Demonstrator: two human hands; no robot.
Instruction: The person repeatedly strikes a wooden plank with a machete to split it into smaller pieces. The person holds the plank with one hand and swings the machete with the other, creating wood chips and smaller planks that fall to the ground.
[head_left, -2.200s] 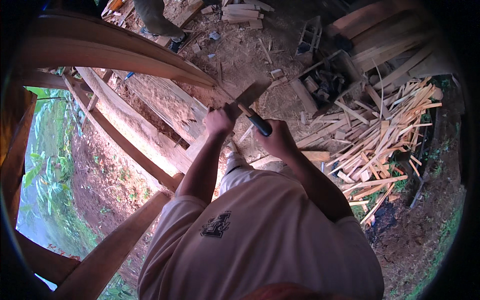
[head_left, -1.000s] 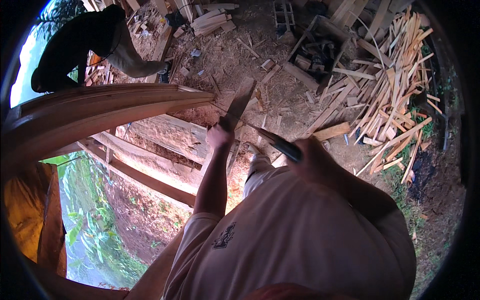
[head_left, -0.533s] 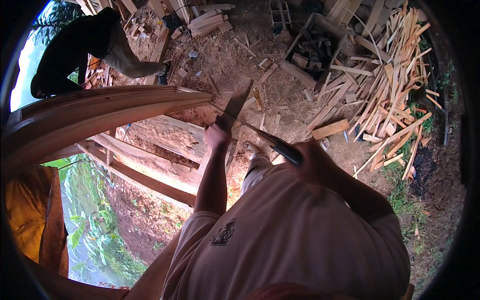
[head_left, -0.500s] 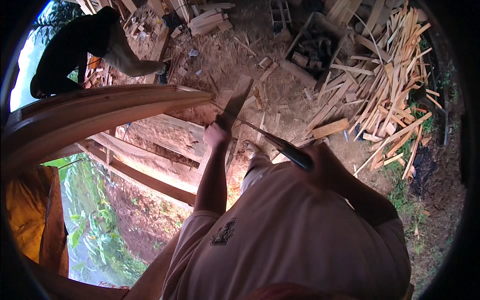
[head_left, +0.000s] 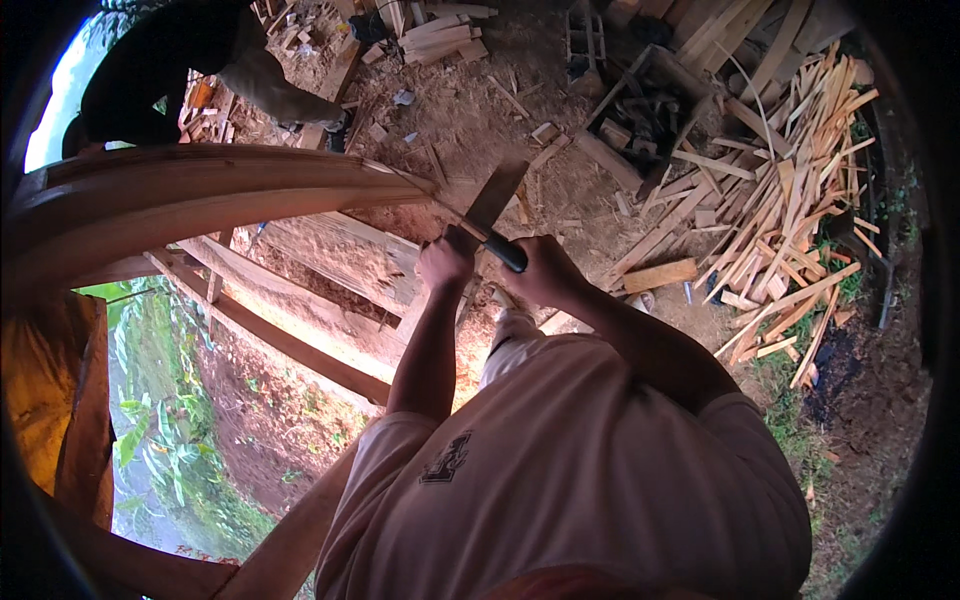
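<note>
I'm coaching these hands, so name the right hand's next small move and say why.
Probably a short draw back toward the body with the right hand, the left hand holding the flat wooden board steady: the handle of the dark-handled tool, apparently a saw, sits close to the board, so there seems little room to push farther.

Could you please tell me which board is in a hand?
The short board, gripped at its near end by the left hand; the stacked boards beyond lie on the ground.

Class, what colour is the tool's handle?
The handle is black; the head view shows it best.
</note>
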